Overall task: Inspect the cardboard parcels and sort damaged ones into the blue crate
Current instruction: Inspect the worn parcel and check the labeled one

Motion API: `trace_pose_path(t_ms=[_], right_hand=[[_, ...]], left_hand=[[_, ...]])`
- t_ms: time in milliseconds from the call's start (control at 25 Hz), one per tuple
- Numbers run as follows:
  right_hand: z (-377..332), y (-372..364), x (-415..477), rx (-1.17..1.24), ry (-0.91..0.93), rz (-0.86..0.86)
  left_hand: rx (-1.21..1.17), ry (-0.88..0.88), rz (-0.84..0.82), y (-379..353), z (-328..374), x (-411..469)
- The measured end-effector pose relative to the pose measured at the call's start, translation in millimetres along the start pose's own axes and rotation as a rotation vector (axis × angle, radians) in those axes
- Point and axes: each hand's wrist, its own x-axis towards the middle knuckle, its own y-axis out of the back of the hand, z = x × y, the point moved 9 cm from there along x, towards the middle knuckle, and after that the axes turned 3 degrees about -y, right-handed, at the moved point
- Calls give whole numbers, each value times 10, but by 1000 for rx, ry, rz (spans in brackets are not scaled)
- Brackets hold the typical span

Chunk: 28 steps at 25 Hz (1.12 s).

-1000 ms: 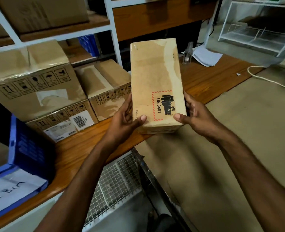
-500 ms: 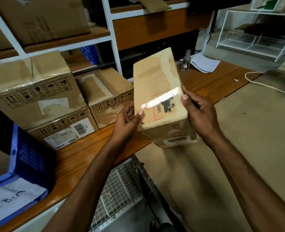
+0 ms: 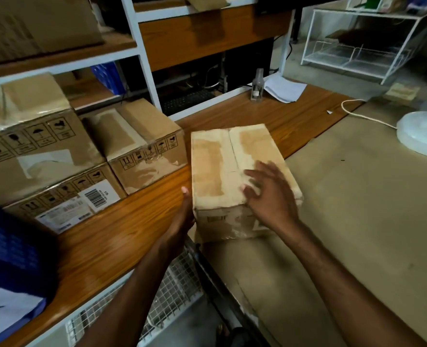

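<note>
The cardboard parcel [image 3: 222, 166] is lying flat in front of me, straddling the seam between the wooden counter [image 3: 122, 236] and the brown paper surface [image 3: 357, 209]; its long axis is running from near to far, and its near end is sitting close to the table's near edge.

My left hand [image 3: 182, 219] is pressing straight fingers against the parcel's near left side, not curling round it; my right hand [image 3: 270, 199] is resting spread and relaxed on the top face, toward the near right corner, somewhat blurred; neither hand is gripping.

The blue crate [image 3: 12, 246] is sitting well to the left, at the near edge, so my left hand is the nearer one to it.

Stacked cartons [image 3: 142, 151] are standing just beside the parcel's far left; a bare strip of counter is lying open between them and the near edge, which I judge to be the free lane leftward; the paper surface is giving wide room on the right.
</note>
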Motion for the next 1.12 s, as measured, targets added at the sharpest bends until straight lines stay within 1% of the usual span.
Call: trace_pose_path(t_ms=[40,80,120,160,200,240,320,480,600,720,920,1120], right_hand=[[195,107,27,-84,-95,65],[372,168,59,-140,-186,67],[519,191,85,-143,-263,28],[609,177,111,-87,-312,-21],[635,167,137,0,-322,-48],[605,185,161,92,-304,-46],[471,322,181,240,-252,15],[149,754,189,414,-184,170],[-169,1111,264,519,-76,256],[-453,1220,431,561,-11,221],[-703,1230,680,610,71,185],[-779,1255,728,676,92,134]], left_hand=[[-13,-3,-16,12,15,-27],[-16,-16,-29,5,42,-49],[-11,-37,-33,-12,63,-56],[-3,-62,-27,-38,105,-63],[8,-93,-10,-65,172,-79],[31,-127,13,-82,247,-91],[63,-192,40,-95,386,-130],[40,-287,108,33,817,-242],[5,-333,157,163,1180,-317],[1,-359,177,269,1392,-336],[17,-401,209,410,1561,-387],[45,-447,199,424,1705,-438]])
